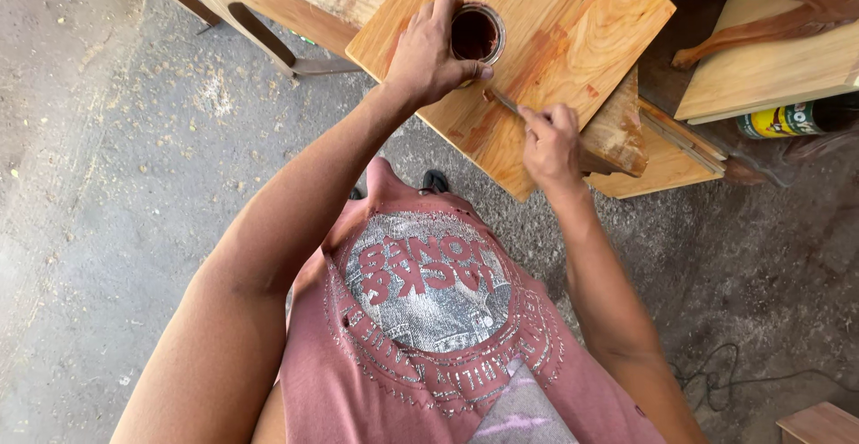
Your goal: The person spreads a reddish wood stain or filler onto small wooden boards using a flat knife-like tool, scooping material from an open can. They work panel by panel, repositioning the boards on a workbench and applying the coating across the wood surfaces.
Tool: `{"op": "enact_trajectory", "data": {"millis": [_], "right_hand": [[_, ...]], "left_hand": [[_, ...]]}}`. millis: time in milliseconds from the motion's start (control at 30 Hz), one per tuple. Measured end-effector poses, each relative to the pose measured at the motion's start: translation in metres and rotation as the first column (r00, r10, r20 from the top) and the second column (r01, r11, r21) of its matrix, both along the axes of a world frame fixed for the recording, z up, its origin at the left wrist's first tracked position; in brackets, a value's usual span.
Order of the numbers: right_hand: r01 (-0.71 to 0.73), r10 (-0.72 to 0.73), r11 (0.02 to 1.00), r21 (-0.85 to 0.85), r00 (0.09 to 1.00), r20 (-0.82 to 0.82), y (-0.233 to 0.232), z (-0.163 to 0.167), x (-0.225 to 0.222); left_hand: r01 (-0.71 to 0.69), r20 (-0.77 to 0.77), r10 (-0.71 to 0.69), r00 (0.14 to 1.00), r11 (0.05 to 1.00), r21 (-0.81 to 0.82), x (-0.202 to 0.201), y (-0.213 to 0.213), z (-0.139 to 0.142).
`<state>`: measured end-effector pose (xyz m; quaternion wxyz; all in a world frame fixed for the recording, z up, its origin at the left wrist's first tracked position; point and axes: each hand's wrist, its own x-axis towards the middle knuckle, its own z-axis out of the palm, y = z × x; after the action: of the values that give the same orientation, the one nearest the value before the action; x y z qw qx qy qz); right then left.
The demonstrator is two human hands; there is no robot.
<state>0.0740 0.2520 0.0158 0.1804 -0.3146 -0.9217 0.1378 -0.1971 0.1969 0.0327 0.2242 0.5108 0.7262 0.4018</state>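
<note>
Left hand: the left hand (pixel 428 50) is curled round a small round tin of dark reddish-brown stain (pixel 476 34); fingers over the far rim, thumb along the near side; gripping it, by the look of it, so it sits firm on the sloping wood
Tin: open-topped, dark liquid showing inside; it stands on the tilted board, far of centre, touching the palm
Right hand: the right hand (pixel 549 144) is pinched shut on a thin stick-like tool (pixel 505 102); the tip points up and left toward the tin, laid low to the wood; whether brush or blade I cannot tell, the working end is too small
Board: a pale orange-brown square wooden panel (pixel 573 23), set corner-on and tilted; reddish smears run across it just beside the tool, so the stain is close at hand where the colour goes on
Support: a rough, worn wooden block (pixel 617 135) under the panel's right edge, propping it up
Right side: more light wooden boards (pixel 769 68); a dark carved wooden leg (pixel 787 10) resting on them; a yellow-and-green labelled bottle (pixel 787 120) lying on its side near them
Floor: grey concrete ground (pixel 116 166), dusted with sawdust and shavings at far left; a thin dark cable (pixel 716 381) looped at near right
Light: hard daylight, sharp shadows; an open workshop yard, I judge
</note>
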Motion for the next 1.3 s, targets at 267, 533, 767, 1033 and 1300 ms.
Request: {"op": "enact_trajectory", "data": {"millis": [267, 533, 767, 1033, 1300], "right_hand": [[-0.134, 0.132, 0.98, -0.146, 0.991, -0.022, -0.051, -0.006, 0.01], [-0.023, 0.023, 0.996, -0.091, 1.0, -0.009, -0.01, -0.01, -0.006], [-0.116, 0.107, 0.98, -0.162, 0.992, -0.062, -0.062, 0.005, -0.001], [-0.144, 0.144, 0.99, 0.011, 0.987, -0.067, -0.031, 0.006, -0.008], [-0.09, 0.088, 0.995, -0.037, 0.995, -0.054, -0.054, 0.001, -0.01]], "left_hand": [[-0.007, 0.016, 0.008, 1.0, 1.0, -0.017, 0.001, 0.0, -0.002], [0.002, 0.001, -0.002, 1.0, 1.0, -0.031, 0.0, 0.002, -0.004], [-0.017, -0.017, 0.017, 1.0, 1.0, -0.005, 0.002, 0.005, -0.009], [0.003, -0.024, -0.003, 1.0, 1.0, 0.015, 0.002, 0.005, -0.01], [0.004, -0.038, -0.004, 0.999, 1.0, -0.003, 0.002, 0.006, -0.012]]}}
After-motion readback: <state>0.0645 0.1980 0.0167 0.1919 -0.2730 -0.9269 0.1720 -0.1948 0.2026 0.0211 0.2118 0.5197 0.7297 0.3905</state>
